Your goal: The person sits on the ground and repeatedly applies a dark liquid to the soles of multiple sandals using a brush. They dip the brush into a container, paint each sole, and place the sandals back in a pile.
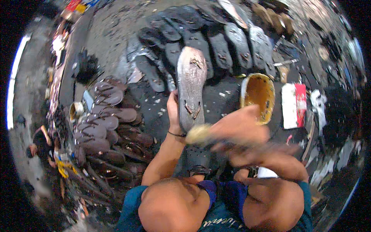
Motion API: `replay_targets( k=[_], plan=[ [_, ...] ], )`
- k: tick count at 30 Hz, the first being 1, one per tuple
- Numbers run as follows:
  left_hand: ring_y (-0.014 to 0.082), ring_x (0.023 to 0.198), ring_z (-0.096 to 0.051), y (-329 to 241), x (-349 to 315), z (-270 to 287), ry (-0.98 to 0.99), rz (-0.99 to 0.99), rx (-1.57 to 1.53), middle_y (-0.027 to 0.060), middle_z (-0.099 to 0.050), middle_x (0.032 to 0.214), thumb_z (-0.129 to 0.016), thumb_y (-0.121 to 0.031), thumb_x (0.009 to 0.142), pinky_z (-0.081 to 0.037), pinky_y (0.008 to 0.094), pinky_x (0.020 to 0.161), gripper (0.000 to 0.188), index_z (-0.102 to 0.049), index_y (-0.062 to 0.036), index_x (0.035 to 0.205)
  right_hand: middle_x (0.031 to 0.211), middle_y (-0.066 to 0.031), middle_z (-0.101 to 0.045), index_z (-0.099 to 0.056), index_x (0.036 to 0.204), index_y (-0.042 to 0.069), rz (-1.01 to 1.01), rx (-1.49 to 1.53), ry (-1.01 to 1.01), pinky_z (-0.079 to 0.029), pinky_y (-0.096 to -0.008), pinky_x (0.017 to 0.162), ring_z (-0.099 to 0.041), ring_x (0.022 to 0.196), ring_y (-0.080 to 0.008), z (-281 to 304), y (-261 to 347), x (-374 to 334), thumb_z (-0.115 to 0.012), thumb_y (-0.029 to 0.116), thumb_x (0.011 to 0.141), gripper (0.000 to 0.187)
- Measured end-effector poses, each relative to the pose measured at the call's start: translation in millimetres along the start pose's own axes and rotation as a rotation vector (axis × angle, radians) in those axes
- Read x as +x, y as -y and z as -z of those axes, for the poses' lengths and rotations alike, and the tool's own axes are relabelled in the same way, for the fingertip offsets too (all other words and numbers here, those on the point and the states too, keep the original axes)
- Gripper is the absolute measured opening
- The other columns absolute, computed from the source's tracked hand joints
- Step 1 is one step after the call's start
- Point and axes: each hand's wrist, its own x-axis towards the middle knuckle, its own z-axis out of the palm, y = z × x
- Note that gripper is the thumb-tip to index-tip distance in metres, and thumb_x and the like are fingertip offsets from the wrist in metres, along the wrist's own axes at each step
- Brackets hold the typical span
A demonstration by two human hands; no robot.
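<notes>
My left hand (173,110) grips a sandal sole (192,85) by its left edge. The sole points away from me, its surface wet-looking and pale toward the far end. Strap ends poke through it near both ends. Smeared by motion, my right hand (244,125) is closed around a brush with pale yellowish bristles (198,134). Those bristles are at the sole's near end; whether they touch it I cannot tell. Just beyond my right hand stands a yellow-brown tub (257,87) with a coated inner wall.
Dark soles (221,52) lie in rows on the ground ahead. Brown sandals (102,127) are piled at the left. A red and white packet (293,105) lies right of the tub. A small cup (76,111) and yellow scraps (65,168) are farther left.
</notes>
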Motion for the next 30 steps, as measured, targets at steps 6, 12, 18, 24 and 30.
replay_targets(
  k=[6, 12, 18, 24, 30],
  plan=[
    [0.0252, 0.115, -0.064, -44, 42, 35, -0.012, -0.216, 0.000, 0.0135, -0.067, 0.125, -0.058, -0.017, 0.094, -0.051, 0.0406, 0.097, 0.032, -0.062, 0.0004, 0.121, 0.100, -0.0098, -0.070, -0.070, 0.109, 0.003, -0.517, 0.010, -0.161, -0.047, -0.0372, 0.090, -0.064, 0.093, -0.0250, 8, -26, -48, -0.072, 0.018, 0.092, 0.022],
    [0.0273, 0.110, -0.063, -91, 102, 134, -0.250, -0.446, 0.074, 0.0144, -0.063, 0.121, -0.055, -0.014, 0.100, -0.056, 0.0354, 0.094, 0.030, -0.055, 0.0049, 0.124, 0.101, -0.0111, -0.071, -0.071, 0.111, 0.004, -0.716, 0.063, -0.038, -0.049, -0.0374, 0.087, -0.066, 0.095, -0.0261, -13, -25, -65, -0.074, 0.019, 0.090, 0.025],
    [0.0243, 0.101, -0.067, -63, 39, 136, -0.359, -0.386, -0.218, 0.0114, -0.069, 0.106, -0.058, -0.017, 0.099, -0.057, 0.0361, 0.088, 0.014, -0.062, -0.0042, 0.103, 0.109, -0.0069, -0.065, -0.064, 0.119, -0.001, -0.833, -0.123, -0.296, -0.052, -0.0302, 0.082, -0.062, 0.095, -0.0148, 26, -98, -106, -0.063, 0.020, 0.101, 0.028],
    [0.0244, 0.108, -0.067, -85, -131, 37, -0.526, -0.724, 0.872, 0.0124, -0.067, 0.124, -0.062, -0.011, 0.097, -0.053, 0.0352, 0.095, 0.033, -0.060, -0.0004, 0.129, 0.106, -0.0128, -0.073, -0.069, 0.115, -0.002, -0.789, -0.655, -0.026, -0.052, -0.0368, 0.082, -0.068, 0.093, -0.0226, 36, -157, -141, -0.072, 0.018, 0.094, 0.029],
    [0.0363, 0.130, -0.053, -195, -270, 20, -1.053, -0.972, 2.161, 0.0175, -0.059, 0.135, -0.070, -0.012, 0.083, -0.042, 0.0441, 0.108, 0.055, -0.055, -0.0001, 0.135, 0.100, -0.0169, -0.072, -0.067, 0.114, -0.003, -0.813, -0.355, -0.204, -0.051, -0.0385, 0.081, -0.068, 0.089, -0.0264, 64, -119, -134, -0.068, 0.020, 0.096, 0.030]
  ],
)
